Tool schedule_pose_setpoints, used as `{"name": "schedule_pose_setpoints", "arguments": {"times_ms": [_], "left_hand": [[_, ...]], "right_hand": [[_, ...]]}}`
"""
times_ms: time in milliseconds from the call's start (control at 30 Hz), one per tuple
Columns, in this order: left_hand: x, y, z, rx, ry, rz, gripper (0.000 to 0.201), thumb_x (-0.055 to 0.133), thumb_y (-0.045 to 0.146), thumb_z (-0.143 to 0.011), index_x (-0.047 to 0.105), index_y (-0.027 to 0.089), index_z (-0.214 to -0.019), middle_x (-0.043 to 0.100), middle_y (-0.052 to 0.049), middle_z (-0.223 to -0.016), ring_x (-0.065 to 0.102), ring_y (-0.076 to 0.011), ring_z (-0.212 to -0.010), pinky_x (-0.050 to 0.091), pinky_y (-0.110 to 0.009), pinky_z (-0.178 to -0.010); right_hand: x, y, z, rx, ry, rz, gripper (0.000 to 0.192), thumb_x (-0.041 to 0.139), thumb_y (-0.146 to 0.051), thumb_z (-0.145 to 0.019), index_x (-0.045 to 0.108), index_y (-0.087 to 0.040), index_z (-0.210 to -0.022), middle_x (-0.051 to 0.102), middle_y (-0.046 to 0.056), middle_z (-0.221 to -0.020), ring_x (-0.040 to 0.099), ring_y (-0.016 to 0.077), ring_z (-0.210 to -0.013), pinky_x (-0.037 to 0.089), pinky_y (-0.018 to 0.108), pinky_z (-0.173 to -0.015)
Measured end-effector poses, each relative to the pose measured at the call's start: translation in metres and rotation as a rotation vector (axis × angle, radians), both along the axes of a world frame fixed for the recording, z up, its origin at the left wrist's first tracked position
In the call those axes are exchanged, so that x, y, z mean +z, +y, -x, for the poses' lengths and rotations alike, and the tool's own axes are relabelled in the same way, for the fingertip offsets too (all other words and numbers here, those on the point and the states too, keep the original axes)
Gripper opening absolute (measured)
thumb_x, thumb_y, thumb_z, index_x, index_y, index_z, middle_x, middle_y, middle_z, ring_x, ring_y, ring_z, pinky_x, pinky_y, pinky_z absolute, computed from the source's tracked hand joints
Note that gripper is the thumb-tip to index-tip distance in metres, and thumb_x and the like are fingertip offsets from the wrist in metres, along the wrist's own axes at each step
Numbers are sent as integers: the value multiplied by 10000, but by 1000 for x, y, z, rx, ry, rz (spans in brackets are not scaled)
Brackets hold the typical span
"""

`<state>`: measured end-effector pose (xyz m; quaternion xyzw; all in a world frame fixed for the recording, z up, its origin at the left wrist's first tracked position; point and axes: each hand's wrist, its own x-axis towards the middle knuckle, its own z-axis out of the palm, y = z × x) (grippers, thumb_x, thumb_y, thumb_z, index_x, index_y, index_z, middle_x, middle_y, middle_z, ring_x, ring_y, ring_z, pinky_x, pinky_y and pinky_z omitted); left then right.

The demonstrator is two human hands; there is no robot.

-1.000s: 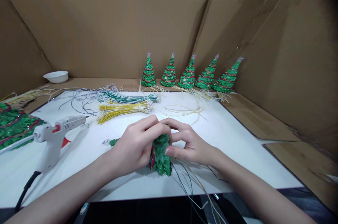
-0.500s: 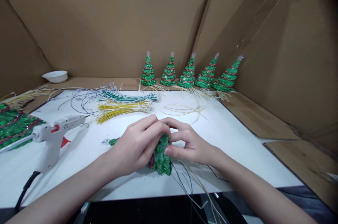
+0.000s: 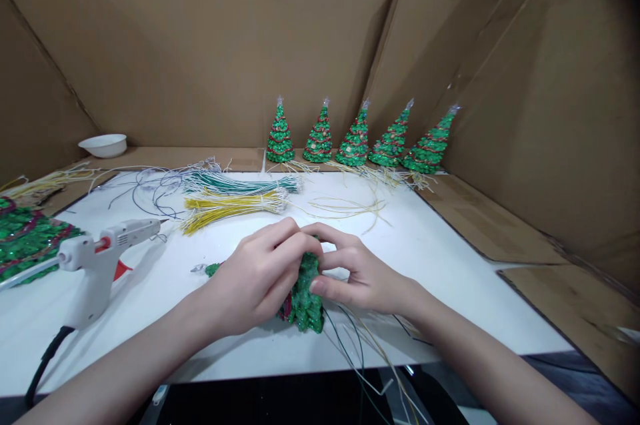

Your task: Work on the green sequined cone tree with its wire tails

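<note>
A small green tree [image 3: 307, 308] is clasped from above by the left hand [image 3: 257, 278], whose fingers are bent over its body near the base. The base is met by the thumb and fingers of the right hand [image 3: 353, 277], curved around a gap; whether anything is pinched there cannot be told. The tree is laid on its side on the white table [image 3: 450, 298], near the front edge, with its clear tip turned left. Loose wires [image 3: 350, 355] are draped over that edge beside the right forearm. On the left, room is bounded by a glue gun [image 3: 90, 288]. Beyond the hands, a strip of white surface is bounded by a yellow wire bundle [image 3: 230, 207] and a green wire bundle [image 3: 240, 183]. The widest stretch of tabletop is found at the right, edged by cardboard [image 3: 490, 218].
</note>
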<state>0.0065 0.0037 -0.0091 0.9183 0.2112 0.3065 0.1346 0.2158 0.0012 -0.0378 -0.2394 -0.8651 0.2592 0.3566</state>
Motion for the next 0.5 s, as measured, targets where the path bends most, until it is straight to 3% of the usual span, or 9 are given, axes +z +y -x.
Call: {"name": "schedule_pose_setpoints", "arguments": {"times_ms": [500], "left_hand": [[-1,1,0,-8,4,-30,254,347,77,-936,583,127,-1016,507,-33,-833,472,-153,-710,392,-247,-639]], "right_hand": [[-2,3,0,12,6,17,365,566,-433,-947,710,-142,-780,580,117,-1183,597,224,-1099,470,362,-956]]}}
